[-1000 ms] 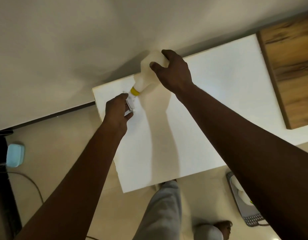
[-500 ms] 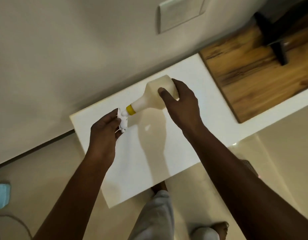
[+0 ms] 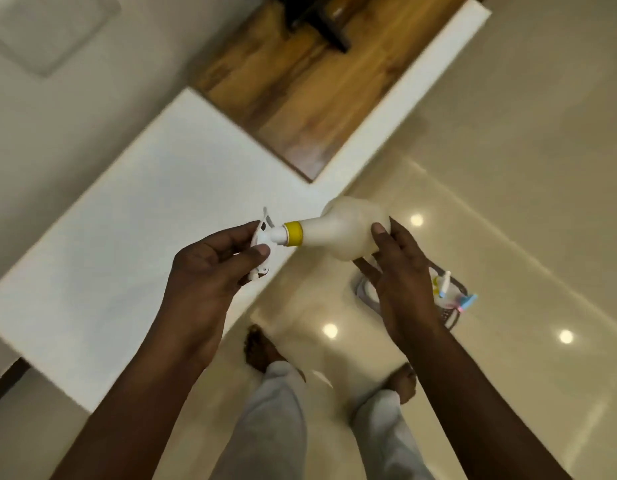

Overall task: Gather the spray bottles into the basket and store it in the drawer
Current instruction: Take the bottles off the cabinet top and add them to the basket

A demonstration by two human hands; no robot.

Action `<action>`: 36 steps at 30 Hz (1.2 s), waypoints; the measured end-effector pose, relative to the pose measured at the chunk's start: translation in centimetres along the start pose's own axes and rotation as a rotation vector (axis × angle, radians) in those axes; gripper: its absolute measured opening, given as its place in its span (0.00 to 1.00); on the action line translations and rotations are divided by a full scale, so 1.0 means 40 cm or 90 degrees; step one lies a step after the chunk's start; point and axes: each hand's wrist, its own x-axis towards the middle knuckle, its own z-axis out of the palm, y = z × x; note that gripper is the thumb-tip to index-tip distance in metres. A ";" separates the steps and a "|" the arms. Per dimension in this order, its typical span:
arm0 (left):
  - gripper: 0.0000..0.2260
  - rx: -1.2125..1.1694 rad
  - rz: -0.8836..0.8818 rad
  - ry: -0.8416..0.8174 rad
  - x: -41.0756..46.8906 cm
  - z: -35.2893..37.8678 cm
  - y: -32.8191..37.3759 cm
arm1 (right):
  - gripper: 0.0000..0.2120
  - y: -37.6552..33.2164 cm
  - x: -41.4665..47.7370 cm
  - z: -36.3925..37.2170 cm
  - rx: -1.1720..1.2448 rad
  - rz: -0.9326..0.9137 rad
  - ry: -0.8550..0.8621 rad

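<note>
A white spray bottle with a yellow collar lies sideways in the air between my hands, past the edge of the white counter. My left hand grips its white trigger head. My right hand cups the round base with the fingers partly spread. Below and behind my right hand, a grey mesh basket stands on the floor. It holds other spray bottles with white, blue and pink parts. My right hand hides most of the basket.
A wooden panel lies on the counter's far end with a dark object on it. The glossy beige floor stretches to the right. My two legs and bare feet stand near the counter's edge.
Both hands have carried the spray bottle off the counter toward the right, over the floor. The view has swung right and the basket has come into sight.
</note>
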 end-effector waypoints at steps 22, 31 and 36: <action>0.16 0.392 -0.039 -0.151 -0.175 0.803 -0.645 | 0.32 0.460 0.024 -0.893 0.398 0.257 0.250; 0.16 0.456 -0.019 -0.126 -0.090 0.911 -0.912 | 0.22 0.633 0.170 -1.002 0.347 0.343 0.267; 0.16 0.495 -0.010 -0.119 -0.006 0.936 -1.009 | 0.17 0.703 0.257 -1.032 0.309 0.371 0.260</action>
